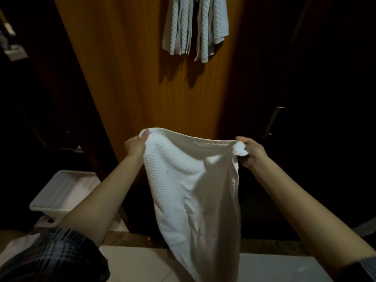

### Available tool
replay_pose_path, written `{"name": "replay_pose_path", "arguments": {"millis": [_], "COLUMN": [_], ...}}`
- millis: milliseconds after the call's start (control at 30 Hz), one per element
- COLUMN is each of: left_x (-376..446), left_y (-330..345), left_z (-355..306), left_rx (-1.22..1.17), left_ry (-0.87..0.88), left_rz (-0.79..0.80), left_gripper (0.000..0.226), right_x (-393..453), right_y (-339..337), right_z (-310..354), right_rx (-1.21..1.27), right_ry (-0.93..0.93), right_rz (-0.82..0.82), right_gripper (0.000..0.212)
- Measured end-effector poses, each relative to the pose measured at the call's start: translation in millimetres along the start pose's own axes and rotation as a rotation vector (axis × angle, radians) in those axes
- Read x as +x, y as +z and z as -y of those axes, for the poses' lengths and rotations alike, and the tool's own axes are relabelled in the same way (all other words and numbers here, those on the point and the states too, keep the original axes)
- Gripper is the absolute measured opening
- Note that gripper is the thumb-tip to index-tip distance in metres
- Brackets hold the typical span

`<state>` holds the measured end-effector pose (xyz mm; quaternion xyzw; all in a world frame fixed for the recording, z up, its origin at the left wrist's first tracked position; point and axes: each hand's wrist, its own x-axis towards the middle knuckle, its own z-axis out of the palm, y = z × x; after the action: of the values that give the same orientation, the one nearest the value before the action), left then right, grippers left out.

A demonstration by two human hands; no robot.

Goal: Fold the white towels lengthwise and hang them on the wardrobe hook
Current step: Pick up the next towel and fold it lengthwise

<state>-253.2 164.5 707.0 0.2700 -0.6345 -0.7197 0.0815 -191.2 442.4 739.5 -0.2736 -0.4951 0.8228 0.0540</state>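
A white waffle-weave towel (193, 190) hangs in front of me, stretched by its top edge between both hands. My left hand (136, 144) grips the upper left corner, thumb on top. My right hand (251, 152) holds the bunched upper right corner. The towel's lower end droops down to the bottom of the view. Higher up, several folded white towels (195, 27) hang against the orange-brown wardrobe door (132, 68). The hook itself is out of sight above the frame.
A white plastic basket (61, 192) with white cloth inside stands on the floor at lower left. Dark wardrobe panels flank the lit door, and a metal handle (273, 122) shows at right. Pale floor tiles (138, 261) lie below.
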Motion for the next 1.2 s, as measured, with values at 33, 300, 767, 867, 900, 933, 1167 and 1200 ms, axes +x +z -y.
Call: {"name": "replay_pose_path", "arguments": {"millis": [33, 300, 767, 867, 900, 933, 1167, 1200], "left_x": [-3, -46, -95, -95, -95, -95, -102, -105], "left_y": [1, 24, -30, -41, -44, -48, -74, -76], "left_z": [4, 10, 24, 21, 21, 21, 24, 24], "left_rx": [0.033, 0.157, 0.133, 0.178, 0.185, 0.175, 0.141, 0.133], "left_ry": [0.0, 0.056, 0.528, 0.567, 0.571, 0.567, 0.562, 0.575], "left_rz": [0.022, 0.325, 0.527, 0.572, 0.579, 0.58, 0.532, 0.521], "left_gripper": [0.045, 0.043, 0.022, 0.023, 0.022, 0.022, 0.02, 0.021], "right_x": [-3, -34, -74, -83, -86, -88, -105, -107], "right_y": [4, 28, 53, 52, 51, 50, 55, 56], "right_z": [-5, -49, -67, -71, -73, -74, -89, -93], "right_rx": [-0.093, -0.471, -0.304, -0.272, -0.26, -0.241, -0.178, -0.194], "right_ry": [0.002, -0.132, -0.081, -0.071, -0.066, -0.062, -0.07, -0.082], "right_rz": [0.03, 0.266, 0.35, 0.357, 0.367, 0.379, 0.36, 0.365], "right_gripper": [0.033, 0.038, 0.031, 0.03, 0.029, 0.029, 0.028, 0.026]}}
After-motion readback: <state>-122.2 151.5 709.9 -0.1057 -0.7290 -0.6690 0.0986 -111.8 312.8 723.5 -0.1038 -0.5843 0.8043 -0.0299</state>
